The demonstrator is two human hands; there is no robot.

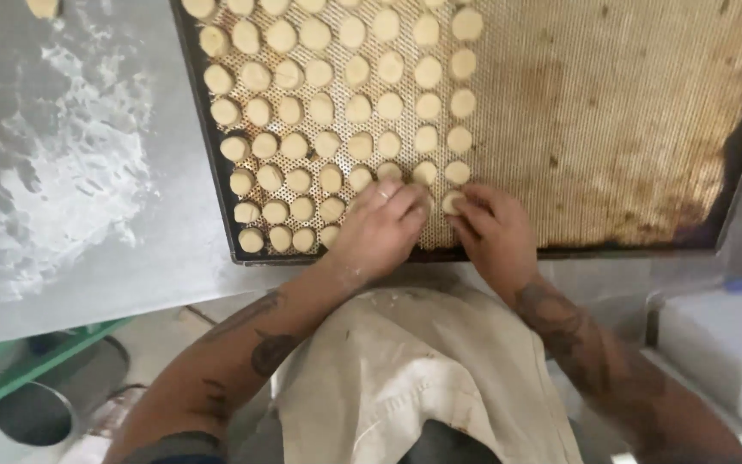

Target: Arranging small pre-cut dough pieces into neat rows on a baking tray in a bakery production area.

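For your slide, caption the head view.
Both hands, left and right, set dough rounds on a perforated tray.

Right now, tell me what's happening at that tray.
A person in an apron is setting small round dough pieces in rows on a perforated baking tray. The left hand rests on the near rows; the right hand pinches one piece. The tray's right half is bare. A floured table lies to the left.

Tray [629, 129] right half bare, open to pass; dough rounds [328, 107] crowd left half; floured table [70, 172] left mostly free.
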